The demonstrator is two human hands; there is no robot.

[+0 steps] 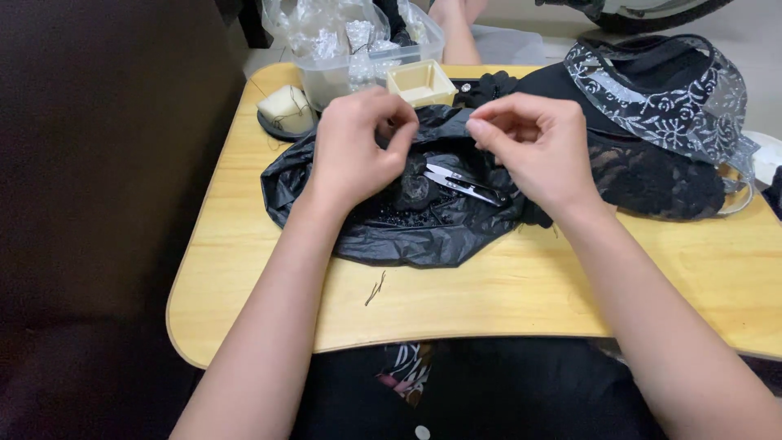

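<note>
1. A black plastic bag (383,220) lies crumpled in the middle of the small wooden table (505,293), and both hands hover just above it.
2. Small metal snips (460,183) rest on the bag between the two hands, beside a bunched bit of dark netting (415,191).
3. Behind the bag stands a clear plastic tub (342,73) stuffed with shiny wrappers, with a small cream tray (421,81) leaning at its front.
4. A pale pincushion (283,106) with threads sits on a dark dish near the table's far left corner.
5. To the right, black lace fabric (652,179) spreads over the table, topped by a silver-patterned lace piece (668,98).
6. A short loose thread (375,288) lies on the bare wood in front of the bag.
7. The table has rounded corners and sits over the person's lap; a dark sofa side fills the left.
8. The left hand (354,147) is raised with thumb and forefinger pinched together; what they hold is too small to tell.
9. The right hand (533,147) curls inward, fingertips pinched together towards the left hand, knuckles up.
</note>
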